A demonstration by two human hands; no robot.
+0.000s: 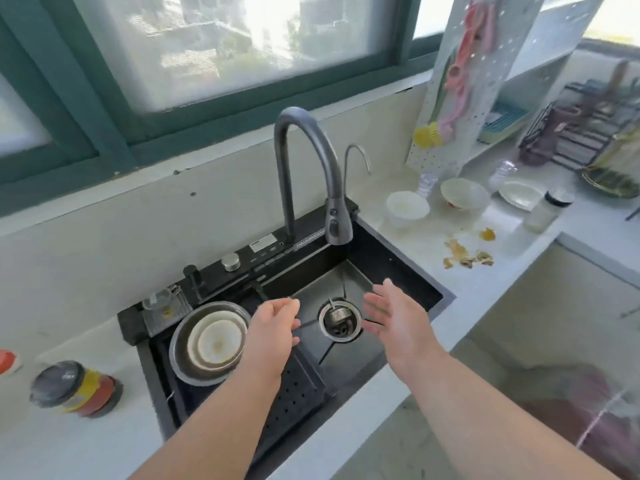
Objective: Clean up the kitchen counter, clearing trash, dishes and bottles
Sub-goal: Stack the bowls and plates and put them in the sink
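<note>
Both my hands hover over the dark sink (398, 258), holding nothing. My left hand (273, 327) has loosely curled fingers, just right of a steel bowl (180, 355) with white dishes (216, 344) stacked in it. My right hand (394, 313) is spread flat, palm inward, right of the drain strainer (340, 318). On the counter to the right stand a white bowl (407, 206), a second bowl (464, 194), a white plate (519, 195), two clear plastic bottles (427, 181) (500, 173) and a lidded jar (545, 211). Food scraps (465, 254) lie near the counter edge.
A tall grey faucet (304, 168) arches over the sink, with a thinner tap (356, 157) beside it. A jar on its side (74, 388) lies on the left counter. A pegboard with brushes (460, 81) and a dish rack (581, 129) stand at the right.
</note>
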